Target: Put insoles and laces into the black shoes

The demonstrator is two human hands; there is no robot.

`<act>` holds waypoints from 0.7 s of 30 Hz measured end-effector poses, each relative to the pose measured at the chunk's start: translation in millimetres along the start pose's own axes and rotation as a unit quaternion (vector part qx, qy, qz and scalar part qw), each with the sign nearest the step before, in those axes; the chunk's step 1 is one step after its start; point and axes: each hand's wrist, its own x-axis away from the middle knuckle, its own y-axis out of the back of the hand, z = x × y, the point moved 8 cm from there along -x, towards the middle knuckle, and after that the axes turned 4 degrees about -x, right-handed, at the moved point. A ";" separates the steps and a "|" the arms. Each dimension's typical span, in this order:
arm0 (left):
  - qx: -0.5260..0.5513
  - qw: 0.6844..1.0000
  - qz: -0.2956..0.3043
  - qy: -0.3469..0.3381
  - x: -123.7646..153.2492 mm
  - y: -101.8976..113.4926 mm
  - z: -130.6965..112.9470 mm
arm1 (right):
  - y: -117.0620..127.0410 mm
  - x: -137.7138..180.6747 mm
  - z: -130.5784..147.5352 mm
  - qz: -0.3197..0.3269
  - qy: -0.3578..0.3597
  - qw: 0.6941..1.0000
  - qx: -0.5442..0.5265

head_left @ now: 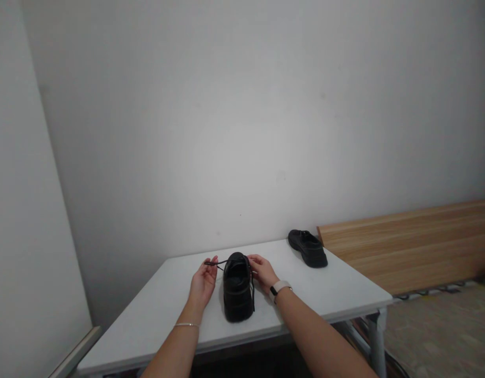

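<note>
A black lace-up shoe point(238, 294) stands upright on the white table point(187, 320), its heel towards me. To its left, my left hand point(205, 278) is closed on a black shoelace point(220, 262) that stretches across from the shoe's throat. My right hand point(261, 270) lies against the shoe's right side near the lacing. Its fingertips are partly hidden there, so I cannot tell whether they grip the lace. Another lace end hangs down the shoe's right side.
A second black shoe point(308, 248) rests at the table's back right, near the edge. A plain grey wall point(242, 131) stands behind the table. Wood-grain boards point(408, 247) lean against the wall on the right, and a pale panel point(29, 210) rises at the left.
</note>
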 end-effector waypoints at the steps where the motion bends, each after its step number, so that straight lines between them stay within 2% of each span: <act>1: -0.013 1.000 0.002 -0.004 -0.3 -0.1 -0.1 | -0.2 0.3 0.9 0.000 0.003 1.000 0.001; 6: -0.120 0.992 0.031 0.001 1.6 -4.0 13.3 | 0.8 0.1 1.4 -0.003 0.008 1.000 0.014; 12: -0.252 0.966 0.061 0.012 2.3 -7.9 29.6 | 4.2 -4.2 -2.4 -0.013 0.008 1.000 0.026; 21: -0.313 0.946 0.073 -0.031 -1.3 -13.2 26.2 | 5.0 -11.6 -4.4 -0.024 0.022 0.998 0.059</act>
